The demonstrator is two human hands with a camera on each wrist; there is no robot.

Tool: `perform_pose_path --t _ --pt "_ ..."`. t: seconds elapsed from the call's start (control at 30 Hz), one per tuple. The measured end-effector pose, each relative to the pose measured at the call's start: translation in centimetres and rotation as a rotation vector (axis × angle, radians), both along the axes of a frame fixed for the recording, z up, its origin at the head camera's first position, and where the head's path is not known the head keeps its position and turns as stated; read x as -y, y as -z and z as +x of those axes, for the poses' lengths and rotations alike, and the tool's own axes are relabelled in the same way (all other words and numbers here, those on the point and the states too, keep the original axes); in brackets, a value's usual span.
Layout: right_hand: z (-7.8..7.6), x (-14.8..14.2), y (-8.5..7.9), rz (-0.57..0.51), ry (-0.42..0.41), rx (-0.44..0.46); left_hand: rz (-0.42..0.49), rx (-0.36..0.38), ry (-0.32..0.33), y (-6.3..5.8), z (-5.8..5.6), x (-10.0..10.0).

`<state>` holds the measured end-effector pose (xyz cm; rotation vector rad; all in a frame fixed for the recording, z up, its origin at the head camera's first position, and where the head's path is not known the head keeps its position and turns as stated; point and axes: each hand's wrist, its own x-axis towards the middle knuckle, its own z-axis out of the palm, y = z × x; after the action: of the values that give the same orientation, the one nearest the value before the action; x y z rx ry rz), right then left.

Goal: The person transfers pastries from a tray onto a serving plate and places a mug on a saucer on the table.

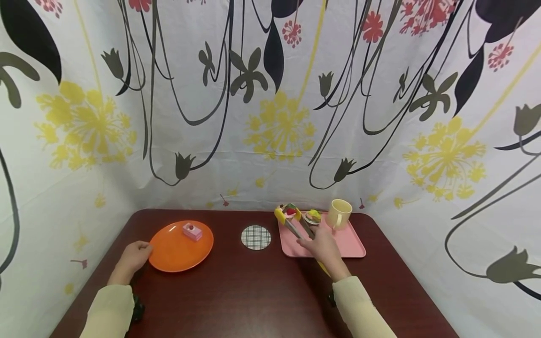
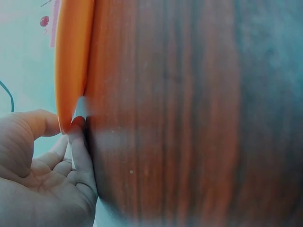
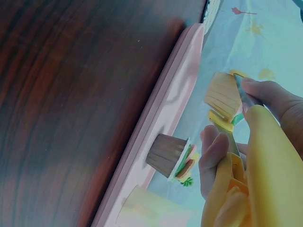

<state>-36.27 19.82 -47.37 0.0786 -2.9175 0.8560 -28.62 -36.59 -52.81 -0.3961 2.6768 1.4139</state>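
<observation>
Left hand (image 1: 136, 255): thumb and fingers pinch the rim of the orange plate (image 1: 179, 253), left of centre in the head frame; pink cake slice (image 1: 193, 232) on plate. Right hand (image 1: 324, 245): curled round tongs (image 1: 292, 229), arms part-spread, yellow tips clamping a cupcake (image 3: 218, 92), right of frame centre, raised clear of pink tray (image 1: 291, 246). Second cupcake (image 3: 166, 153) and cream mug (image 1: 339, 214) on tray, upper right of bench (image 1: 236, 291).
</observation>
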Motion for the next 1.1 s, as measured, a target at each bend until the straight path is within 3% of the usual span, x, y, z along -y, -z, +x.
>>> perform_pose_path --t 0.63,1.1 --pt "1.0 1.7 -0.3 -0.048 -0.011 0.001 -0.001 0.007 -0.018 -0.1 0.7 -0.5" --pt "1.1 3.7 -0.6 -0.092 -0.012 0.052 0.004 0.002 -0.022 -0.2 0.4 -0.6"
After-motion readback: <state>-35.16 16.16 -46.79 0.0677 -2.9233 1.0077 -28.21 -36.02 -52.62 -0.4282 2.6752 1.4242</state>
